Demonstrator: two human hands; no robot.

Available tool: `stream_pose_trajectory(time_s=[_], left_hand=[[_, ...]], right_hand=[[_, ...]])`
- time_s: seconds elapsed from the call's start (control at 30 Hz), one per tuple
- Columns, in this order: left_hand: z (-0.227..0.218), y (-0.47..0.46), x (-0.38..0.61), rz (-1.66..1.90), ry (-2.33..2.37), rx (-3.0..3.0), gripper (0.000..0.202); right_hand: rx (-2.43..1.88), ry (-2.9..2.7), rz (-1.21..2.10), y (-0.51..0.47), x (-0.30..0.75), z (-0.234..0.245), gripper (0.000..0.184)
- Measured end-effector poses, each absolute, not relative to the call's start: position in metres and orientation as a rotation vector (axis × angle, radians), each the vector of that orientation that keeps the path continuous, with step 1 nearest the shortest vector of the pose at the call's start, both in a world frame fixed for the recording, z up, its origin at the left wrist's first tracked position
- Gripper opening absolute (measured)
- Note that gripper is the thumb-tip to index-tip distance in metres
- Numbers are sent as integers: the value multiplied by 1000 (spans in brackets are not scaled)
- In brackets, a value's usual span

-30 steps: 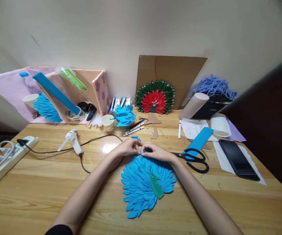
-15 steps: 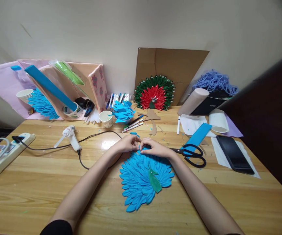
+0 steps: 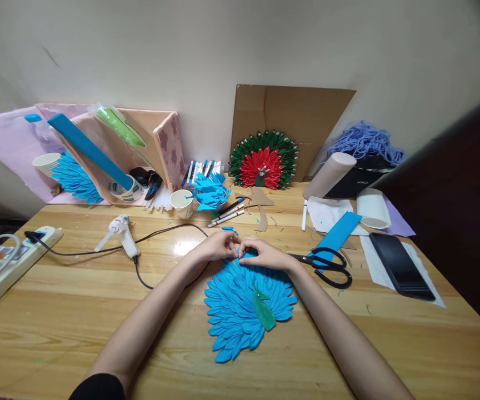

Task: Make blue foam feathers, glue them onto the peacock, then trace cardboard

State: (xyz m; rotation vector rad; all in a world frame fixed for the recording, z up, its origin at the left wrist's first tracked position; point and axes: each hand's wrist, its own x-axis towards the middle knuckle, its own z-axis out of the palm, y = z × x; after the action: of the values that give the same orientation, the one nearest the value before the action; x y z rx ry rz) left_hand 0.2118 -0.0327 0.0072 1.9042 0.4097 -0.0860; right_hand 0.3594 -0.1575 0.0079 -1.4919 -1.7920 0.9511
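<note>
A blue paper peacock fan (image 3: 240, 305) with a green body (image 3: 264, 311) lies flat on the wooden table (image 3: 56, 328) in front of me. My left hand (image 3: 219, 245) and my right hand (image 3: 260, 253) meet at the fan's far edge. Both have their fingers curled and pinched together on a small blue petal piece there; the piece itself is mostly hidden by the fingertips. Black scissors (image 3: 327, 266) lie just right of my right hand. A white glue gun (image 3: 123, 236) rests to the left, its black cord running toward my left wrist.
A power strip (image 3: 2, 264) sits at the left edge. A paper cup (image 3: 182, 203), loose blue petals (image 3: 210, 191) and markers (image 3: 227, 214) lie behind my hands. A red and green peacock (image 3: 264, 166) leans on cardboard (image 3: 294, 122). A phone (image 3: 400, 266) and blue strip (image 3: 340, 233) lie right.
My hands stay together at the fan's far edge, fingers shifting only slightly. The view has drifted a little between frames.
</note>
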Motion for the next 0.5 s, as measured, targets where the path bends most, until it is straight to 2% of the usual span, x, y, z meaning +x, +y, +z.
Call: stream_pose_trajectory(time_s=[0.2, 0.5], left_hand=[[13, -29, 209, -53, 446, 1974, 36], [8, -12, 207, 397, 826, 2279, 17]], right_hand=[[-1466, -1786, 934, -157, 359, 4, 16], [-1493, -1785, 921, -157, 359, 4, 19]])
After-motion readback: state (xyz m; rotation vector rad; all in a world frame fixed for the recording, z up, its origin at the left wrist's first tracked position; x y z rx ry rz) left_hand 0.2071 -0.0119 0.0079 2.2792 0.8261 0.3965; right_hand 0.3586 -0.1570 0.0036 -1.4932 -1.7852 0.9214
